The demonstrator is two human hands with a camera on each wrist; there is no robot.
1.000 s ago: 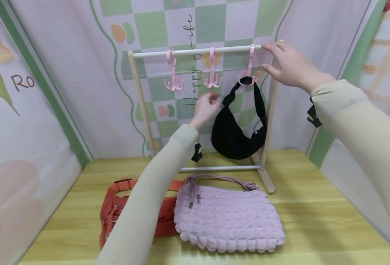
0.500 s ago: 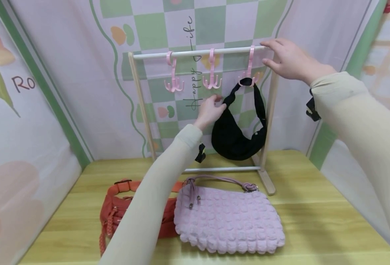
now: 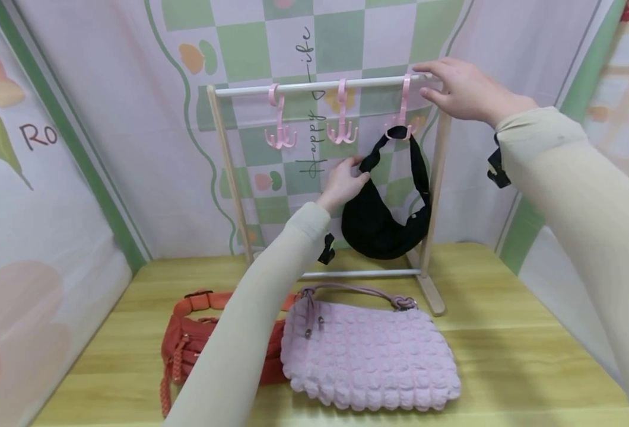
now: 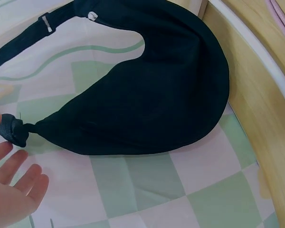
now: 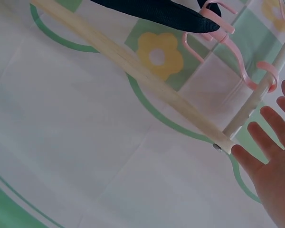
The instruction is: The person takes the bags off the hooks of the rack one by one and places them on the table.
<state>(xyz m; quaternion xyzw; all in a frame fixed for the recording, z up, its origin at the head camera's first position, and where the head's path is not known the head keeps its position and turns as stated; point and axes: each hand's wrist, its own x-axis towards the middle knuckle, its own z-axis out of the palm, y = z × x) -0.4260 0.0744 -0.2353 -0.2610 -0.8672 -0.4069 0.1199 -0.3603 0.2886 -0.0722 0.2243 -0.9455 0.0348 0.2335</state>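
Note:
A black shoulder bag (image 3: 378,219) hangs by its strap from the rightmost pink hook (image 3: 404,107) on the rack's white top rail (image 3: 304,86). My left hand (image 3: 343,182) is at the knotted left end of its strap. In the left wrist view, the thumb and forefinger pinch about the knot (image 4: 14,130), while the other fingers stay loose. My right hand (image 3: 466,89) is at the rail's right end, fingers extended and holding nothing. In the right wrist view its spread fingers lie beside the wooden post (image 5: 180,104); whether they touch the rail is unclear.
Two more pink hooks (image 3: 341,112) hang on the rail with nothing on them. On the wooden table (image 3: 507,356) in front of the rack lie a lilac puffy handbag (image 3: 370,353) and a red-orange waist bag (image 3: 191,341), partly hidden by my left sleeve.
My left hand has moved right to the black bag's strap knot and come round it. The right hand has shifted slightly left along the rail. The bag hangs in about the same place.

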